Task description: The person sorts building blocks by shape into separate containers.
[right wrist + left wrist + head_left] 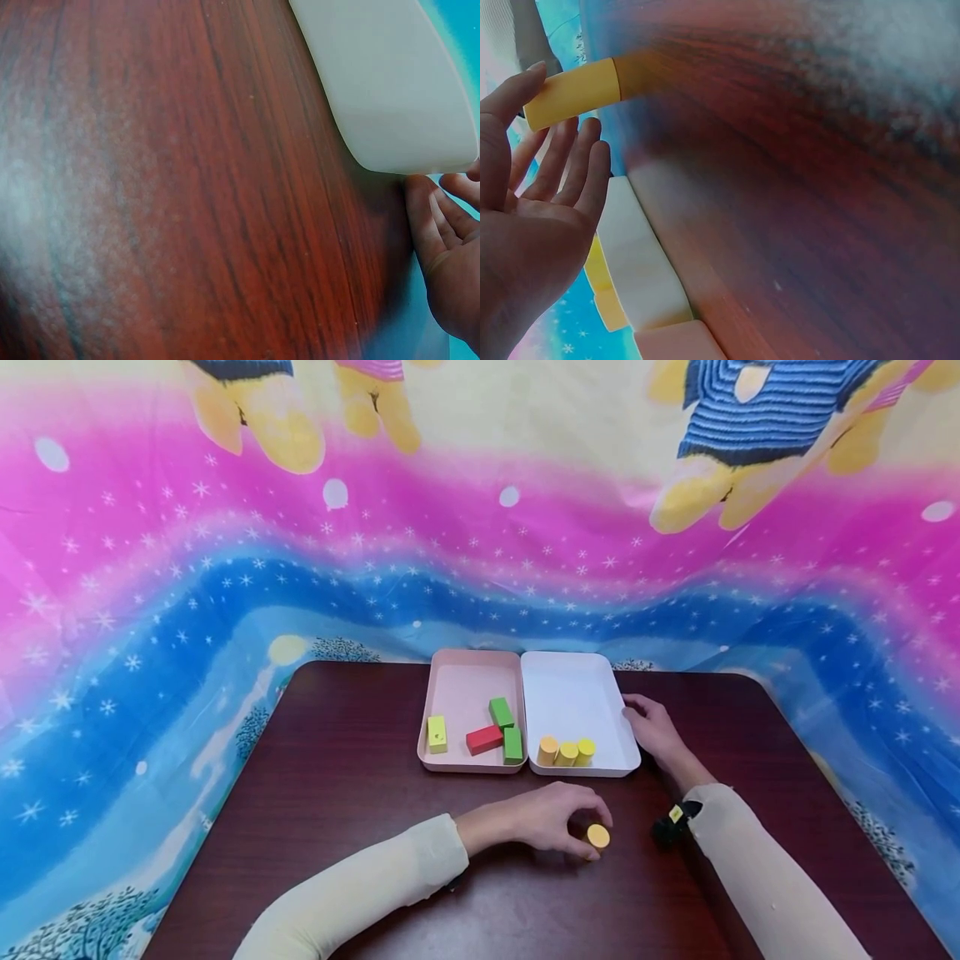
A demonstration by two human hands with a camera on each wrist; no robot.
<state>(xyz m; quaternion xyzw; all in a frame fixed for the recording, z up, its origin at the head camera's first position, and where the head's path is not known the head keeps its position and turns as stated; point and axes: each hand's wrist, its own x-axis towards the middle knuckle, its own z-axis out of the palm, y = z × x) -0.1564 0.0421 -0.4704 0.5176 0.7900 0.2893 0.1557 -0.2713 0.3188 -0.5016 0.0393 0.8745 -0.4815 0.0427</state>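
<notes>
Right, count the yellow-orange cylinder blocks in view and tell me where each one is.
4: three yellow-orange cylinder blocks stand in a row along the white tray's near edge; the fourth is pinched in the left hand above the table.

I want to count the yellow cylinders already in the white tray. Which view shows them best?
The head view: three yellow cylinders stand in a row along the near edge of the white tray. The left wrist view shows only yellow slivers behind the tray's rim, too hidden to count. The right wrist view shows the tray's outer wall, no cylinders.
</notes>
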